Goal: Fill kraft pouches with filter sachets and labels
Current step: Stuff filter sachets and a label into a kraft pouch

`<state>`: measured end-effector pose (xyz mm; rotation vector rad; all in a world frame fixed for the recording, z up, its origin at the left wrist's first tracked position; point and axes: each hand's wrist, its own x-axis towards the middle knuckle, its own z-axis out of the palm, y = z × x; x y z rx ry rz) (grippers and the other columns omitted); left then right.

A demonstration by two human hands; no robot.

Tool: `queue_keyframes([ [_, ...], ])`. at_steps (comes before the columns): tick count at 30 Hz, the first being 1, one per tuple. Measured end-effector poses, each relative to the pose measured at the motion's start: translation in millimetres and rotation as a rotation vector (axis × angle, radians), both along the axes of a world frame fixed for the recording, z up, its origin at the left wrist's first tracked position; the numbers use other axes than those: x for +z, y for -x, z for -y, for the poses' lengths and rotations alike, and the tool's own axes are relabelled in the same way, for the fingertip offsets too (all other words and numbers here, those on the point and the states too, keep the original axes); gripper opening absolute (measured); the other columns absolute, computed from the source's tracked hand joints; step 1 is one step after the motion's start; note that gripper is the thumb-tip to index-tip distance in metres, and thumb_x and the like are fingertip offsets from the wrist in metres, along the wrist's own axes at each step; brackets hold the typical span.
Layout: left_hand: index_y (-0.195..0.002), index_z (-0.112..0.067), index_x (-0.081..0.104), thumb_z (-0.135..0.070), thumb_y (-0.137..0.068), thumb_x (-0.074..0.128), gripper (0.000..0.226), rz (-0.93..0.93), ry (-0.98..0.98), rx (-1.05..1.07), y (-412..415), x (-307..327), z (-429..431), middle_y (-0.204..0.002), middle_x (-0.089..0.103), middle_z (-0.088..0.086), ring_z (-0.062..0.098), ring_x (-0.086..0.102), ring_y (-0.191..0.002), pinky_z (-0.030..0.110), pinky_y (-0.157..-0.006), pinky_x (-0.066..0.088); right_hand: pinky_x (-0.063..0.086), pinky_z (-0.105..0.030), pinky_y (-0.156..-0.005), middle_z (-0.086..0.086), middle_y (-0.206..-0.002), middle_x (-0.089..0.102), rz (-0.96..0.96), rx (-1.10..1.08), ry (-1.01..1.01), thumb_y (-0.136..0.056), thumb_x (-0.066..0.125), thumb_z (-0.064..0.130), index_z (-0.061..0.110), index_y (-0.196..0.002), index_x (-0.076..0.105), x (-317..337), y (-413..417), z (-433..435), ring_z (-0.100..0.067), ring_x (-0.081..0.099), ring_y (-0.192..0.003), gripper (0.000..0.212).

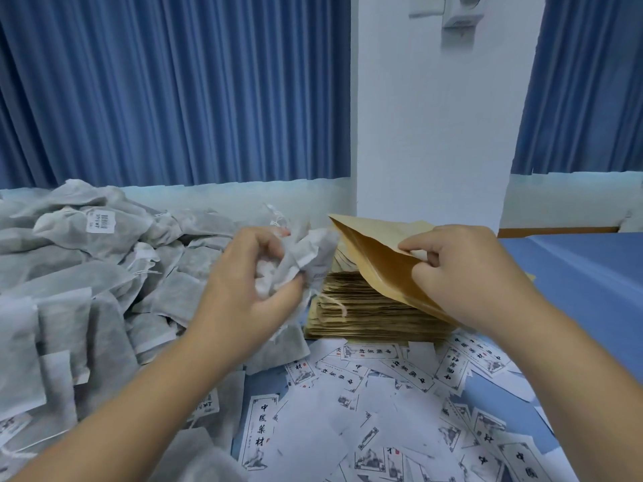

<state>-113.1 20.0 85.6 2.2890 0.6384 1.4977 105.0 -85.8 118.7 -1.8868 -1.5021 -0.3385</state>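
Left hand (243, 290) curled, grip bunching crumpled fibrous sachet (306, 259); at three o'clock, right hand (462, 273) grip pinching smooth kraft pouch (379, 252) agape.

Paper labels (259, 432) scattered on the table's near edge read 中国药材 in black vertical characters with ink drawing; barcode sticker (101, 221) on a sachet (94, 231) at far left, digits too small to read.

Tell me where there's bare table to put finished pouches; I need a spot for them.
The blue table is bare to the right of the kraft pouch stack, behind the scattered labels. Left is crowded: the sachet heap covers it. The near middle is papered with labels, with only slivers of blue showing.
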Motion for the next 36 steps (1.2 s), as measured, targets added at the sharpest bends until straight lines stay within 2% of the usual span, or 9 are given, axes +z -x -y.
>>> queue_keyframes([
  [3,-0.104,-0.044,0.041,-0.039,-0.073,0.066,0.041,0.040,-0.055,-0.056,-19,7,23,-0.105,0.056,-0.028,-0.003,0.060,-0.087,0.010,-0.067,0.044,0.041,-0.024,-0.064,0.008,-0.084,0.064,-0.016,0.013,0.005,-0.077,0.053,0.010,0.029,-0.098,0.073,0,-1,-1,-0.009,0.052,-0.076,0.035],
  [9,-0.112,-0.007,0.059,-0.011,-0.074,0.078,0.043,-0.142,-0.305,-0.120,-52,0,35,-0.119,0.059,0.002,0.008,0.056,-0.107,0.022,-0.085,0.047,0.031,-0.023,-0.042,-0.007,-0.057,0.056,-0.140,0.102,-0.016,-0.079,0.057,0.017,0.018,-0.079,0.070,0,-11,-5,-0.009,0.035,-0.047,0.014],
  [12,-0.113,-0.006,0.060,-0.010,-0.073,0.078,0.044,-0.178,-0.341,-0.112,-50,-5,31,-0.123,0.057,0.003,0.012,0.055,-0.114,0.031,-0.087,0.049,0.031,-0.011,-0.039,0.008,-0.046,0.050,-0.247,0.126,-0.044,-0.078,0.058,0.016,0.031,-0.081,0.074,3,-14,-3,-0.002,0.042,-0.042,0.023],
  [17,-0.111,-0.012,0.065,-0.023,-0.074,0.071,0.039,-0.331,-0.403,-0.075,-46,0,35,-0.121,0.060,-0.002,0.014,0.060,-0.107,0.037,-0.077,0.055,0.033,-0.006,-0.039,0.021,-0.045,0.051,-0.278,0.111,-0.067,-0.078,0.054,0.008,0.033,-0.088,0.071,8,-16,-2,0.003,0.049,-0.041,0.033],
  [21,-0.108,-0.037,0.065,-0.068,-0.069,0.036,0.058,-0.431,-0.180,0.151,-58,20,47,-0.112,0.052,-0.021,0.005,0.056,-0.093,0.029,-0.069,0.047,0.040,-0.017,-0.032,0.015,-0.046,0.052,-0.311,0.160,-0.050,-0.074,0.051,0.008,0.036,-0.083,0.068,5,-8,0,-0.018,0.053,-0.036,0.034],
  [25,-0.098,-0.032,0.066,-0.070,-0.068,0.036,0.057,-0.603,-0.033,0.349,-80,33,55,-0.105,0.051,-0.008,0.018,0.052,-0.099,0.035,-0.075,0.046,0.040,-0.021,-0.032,0.018,-0.050,0.055,-0.308,0.173,-0.046,-0.074,0.053,0.008,0.037,-0.080,0.066,3,-1,-4,-0.024,0.059,-0.044,0.032],
  [28,-0.111,-0.024,0.059,-0.049,-0.073,0.061,0.046,-0.471,0.020,0.278,-91,29,59,-0.110,0.048,-0.002,0.019,0.051,-0.102,0.034,-0.084,0.048,0.034,-0.011,-0.036,0.020,-0.046,0.054,-0.306,0.160,-0.090,-0.075,0.057,0.008,0.033,-0.084,0.070,4,-3,-5,-0.003,0.052,-0.042,0.030],
  [31,-0.119,-0.032,0.048,-0.039,-0.069,0.072,0.057,-0.273,0.137,0.000,-88,23,63,-0.118,0.039,-0.012,-0.006,0.043,-0.102,0.007,-0.082,0.042,0.035,-0.008,-0.043,0.021,-0.046,0.054,-0.361,0.152,-0.118,-0.076,0.063,0.014,0.031,-0.086,0.073,7,-10,-2,0.005,0.049,-0.046,0.021],
  [36,-0.097,-0.027,0.067,-0.025,-0.074,0.077,0.025,-0.101,0.037,0.006,-77,14,52,-0.100,0.051,-0.012,-0.003,0.047,-0.093,0.004,-0.073,0.036,0.035,-0.010,-0.038,0.016,-0.045,0.056,-0.421,0.159,-0.124,-0.074,0.058,0.009,0.032,-0.080,0.071,10,-9,2,-0.001,0.048,-0.040,0.027],
])
